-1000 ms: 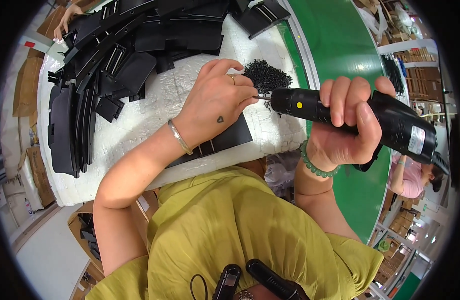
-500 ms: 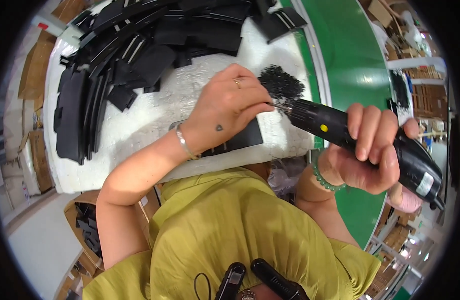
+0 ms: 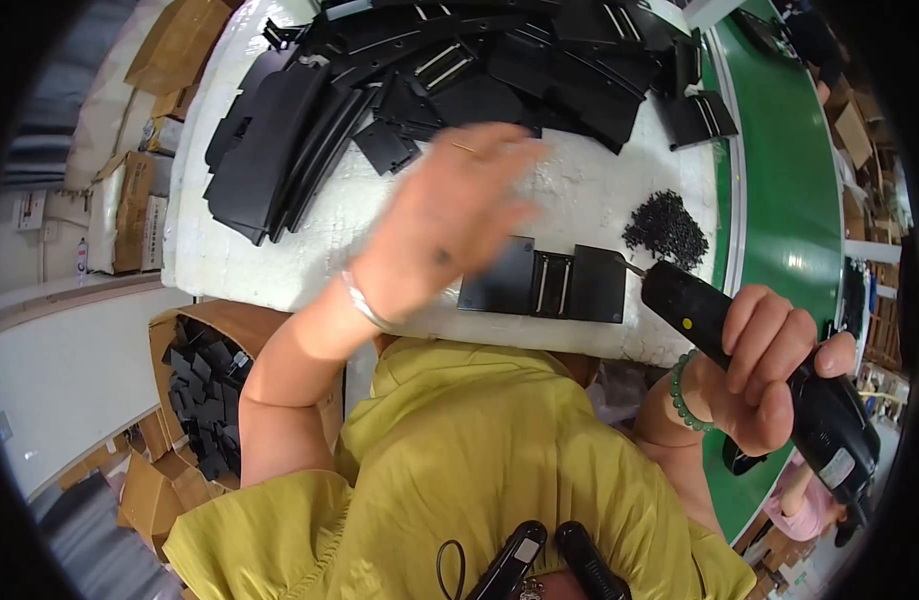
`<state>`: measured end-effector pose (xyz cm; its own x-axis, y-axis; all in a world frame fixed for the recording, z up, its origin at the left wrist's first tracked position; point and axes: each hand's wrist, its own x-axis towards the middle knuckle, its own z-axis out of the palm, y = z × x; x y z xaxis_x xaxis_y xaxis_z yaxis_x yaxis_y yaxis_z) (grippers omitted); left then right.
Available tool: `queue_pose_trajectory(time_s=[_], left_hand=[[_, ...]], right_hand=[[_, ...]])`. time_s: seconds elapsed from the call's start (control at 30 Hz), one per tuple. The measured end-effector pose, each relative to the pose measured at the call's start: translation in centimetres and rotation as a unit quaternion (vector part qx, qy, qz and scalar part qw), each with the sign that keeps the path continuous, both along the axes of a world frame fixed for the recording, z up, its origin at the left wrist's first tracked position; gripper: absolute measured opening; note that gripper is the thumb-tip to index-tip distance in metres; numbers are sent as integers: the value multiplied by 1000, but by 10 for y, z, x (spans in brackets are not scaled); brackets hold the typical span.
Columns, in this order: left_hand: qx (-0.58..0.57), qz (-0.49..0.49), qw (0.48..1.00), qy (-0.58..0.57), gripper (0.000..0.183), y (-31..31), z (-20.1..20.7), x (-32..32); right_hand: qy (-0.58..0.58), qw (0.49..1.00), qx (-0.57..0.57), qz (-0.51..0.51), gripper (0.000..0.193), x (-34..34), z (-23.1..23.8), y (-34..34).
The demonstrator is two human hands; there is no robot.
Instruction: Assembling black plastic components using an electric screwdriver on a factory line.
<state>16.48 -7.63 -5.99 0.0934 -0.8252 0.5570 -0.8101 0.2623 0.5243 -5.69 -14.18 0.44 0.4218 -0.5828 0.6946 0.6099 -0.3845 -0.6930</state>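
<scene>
A: What is the right hand (image 3: 765,365) doing?
B: It is wrapped around a black electric screwdriver (image 3: 688,315), which slants so that its thin tip points up and to the left.
A: Where is that tip?
B: By the right end of a black panel (image 3: 505,285). I can't tell whether it touches.
A: And the panel?
B: It lies on the white surface (image 3: 310,265), near the edge by the person's body, with two metal rods (image 3: 553,285) across its middle.
A: How about the left hand (image 3: 445,220)?
B: Well apart from the right one, raised over the panel's left side, fingers and thumb spread. It's blurred, so I can't tell if something tiny is in it.
A: What else is around?
B: A pile of small black screws (image 3: 667,230) sits beyond the screwdriver's tip, and more black parts (image 3: 255,150) are heaped along the far side and the left. A cardboard box (image 3: 265,318) of black pieces (image 3: 205,400) stands lower left.
</scene>
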Motion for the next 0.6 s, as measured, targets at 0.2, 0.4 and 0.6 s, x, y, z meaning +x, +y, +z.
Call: queue_pose_trajectory(time_s=[0.2,0.4,0.6], left_hand=[[169,215,955,-111,18,21,-27,59],[159,214,958,-104,17,21,-35,57],[127,197,970,-63,31,22,-38,56]], right_hand=[[-30,998,62,-3,33,4,-5,-3],[-25,997,65,-25,33,1,-5,-1],[-27,997,67,-16,36,-6,-8,0]])
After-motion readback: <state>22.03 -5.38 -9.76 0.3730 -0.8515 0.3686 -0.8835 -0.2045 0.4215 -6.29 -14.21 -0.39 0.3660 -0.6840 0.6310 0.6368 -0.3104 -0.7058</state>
